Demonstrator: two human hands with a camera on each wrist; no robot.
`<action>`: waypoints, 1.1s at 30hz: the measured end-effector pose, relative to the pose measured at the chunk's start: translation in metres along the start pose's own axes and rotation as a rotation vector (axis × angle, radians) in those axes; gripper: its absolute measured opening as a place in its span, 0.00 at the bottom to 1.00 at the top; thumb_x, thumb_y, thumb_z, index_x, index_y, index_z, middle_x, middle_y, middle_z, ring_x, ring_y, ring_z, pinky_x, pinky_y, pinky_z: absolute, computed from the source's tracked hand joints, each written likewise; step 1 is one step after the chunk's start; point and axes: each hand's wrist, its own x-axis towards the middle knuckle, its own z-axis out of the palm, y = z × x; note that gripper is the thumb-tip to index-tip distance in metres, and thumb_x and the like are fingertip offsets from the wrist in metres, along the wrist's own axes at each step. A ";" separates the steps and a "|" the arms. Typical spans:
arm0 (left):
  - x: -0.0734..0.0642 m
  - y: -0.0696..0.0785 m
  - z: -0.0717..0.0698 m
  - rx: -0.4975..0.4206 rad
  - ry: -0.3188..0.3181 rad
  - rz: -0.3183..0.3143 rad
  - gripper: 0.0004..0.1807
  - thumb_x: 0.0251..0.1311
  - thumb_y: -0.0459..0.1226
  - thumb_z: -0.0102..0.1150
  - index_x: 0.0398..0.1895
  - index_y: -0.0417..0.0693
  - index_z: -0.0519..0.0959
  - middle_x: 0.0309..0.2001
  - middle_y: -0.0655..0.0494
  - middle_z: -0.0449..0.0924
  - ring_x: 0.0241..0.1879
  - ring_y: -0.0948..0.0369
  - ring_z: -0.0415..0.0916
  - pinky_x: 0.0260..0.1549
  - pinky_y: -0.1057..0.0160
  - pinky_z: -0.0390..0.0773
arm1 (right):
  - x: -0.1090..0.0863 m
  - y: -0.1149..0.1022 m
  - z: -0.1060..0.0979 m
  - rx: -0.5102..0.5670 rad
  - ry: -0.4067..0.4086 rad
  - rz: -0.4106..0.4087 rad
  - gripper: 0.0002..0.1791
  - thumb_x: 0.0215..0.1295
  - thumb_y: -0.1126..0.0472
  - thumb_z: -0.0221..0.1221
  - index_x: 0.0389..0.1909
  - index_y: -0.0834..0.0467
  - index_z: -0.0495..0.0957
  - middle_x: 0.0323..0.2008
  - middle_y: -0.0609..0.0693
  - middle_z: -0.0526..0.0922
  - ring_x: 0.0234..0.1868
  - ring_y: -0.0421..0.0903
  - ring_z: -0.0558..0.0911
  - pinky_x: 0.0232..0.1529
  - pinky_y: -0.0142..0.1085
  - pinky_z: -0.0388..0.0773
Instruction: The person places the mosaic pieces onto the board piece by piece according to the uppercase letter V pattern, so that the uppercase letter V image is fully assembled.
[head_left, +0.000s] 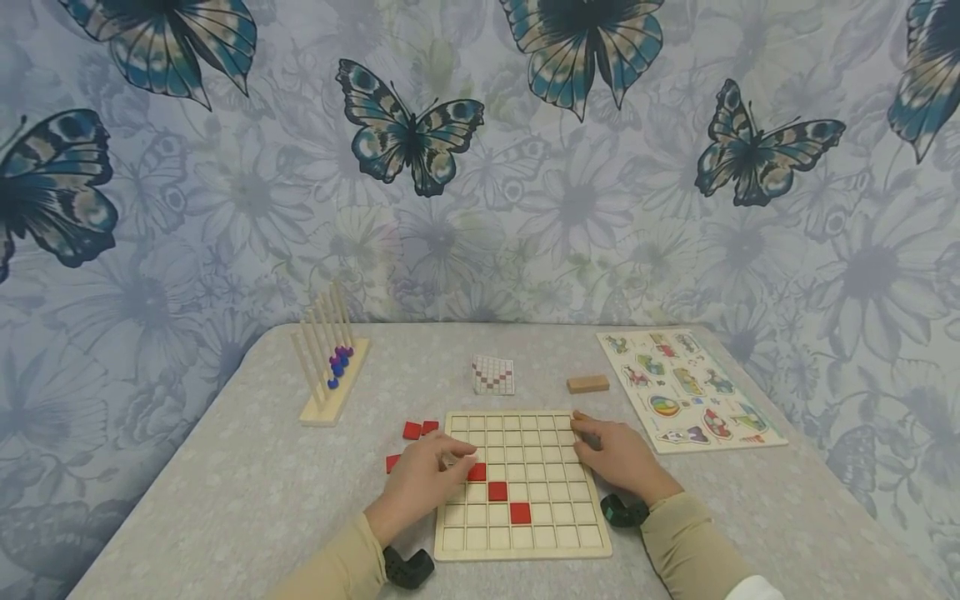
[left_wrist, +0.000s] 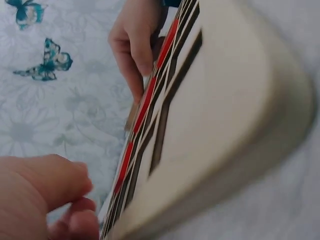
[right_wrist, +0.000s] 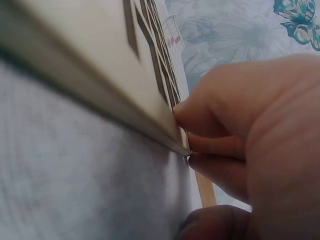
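A square wooden grid board [head_left: 522,543] lies on the table, with three red square tiles [head_left: 520,512] visible in its cells along a diagonal. My left hand [head_left: 423,479] hovers over the board's left side, thumb and fingertips close to the upper-left tile [head_left: 477,472]. In the left wrist view the thumb and fingers of that hand [left_wrist: 47,187] bend toward each other; whether a tile is between them cannot be seen. At the board's right edge, my right hand [head_left: 618,454] grips the rim, its thumb [right_wrist: 187,117] on top and fingers against the side.
Loose red tiles [head_left: 412,431] lie left of the board. Behind it stand a folded pattern card [head_left: 493,376] and a small wooden block [head_left: 588,384]. A peg stand with beads [head_left: 322,410] is at the back left, a picture puzzle board [head_left: 686,392] at the right.
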 end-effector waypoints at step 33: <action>0.010 -0.050 -0.046 0.197 0.216 -0.213 0.26 0.59 0.45 0.73 0.61 0.52 0.83 0.61 0.49 0.83 0.61 0.47 0.79 0.53 0.44 0.78 | 0.000 0.000 0.001 -0.002 0.006 -0.007 0.24 0.71 0.56 0.62 0.66 0.58 0.79 0.70 0.51 0.76 0.71 0.59 0.73 0.67 0.55 0.71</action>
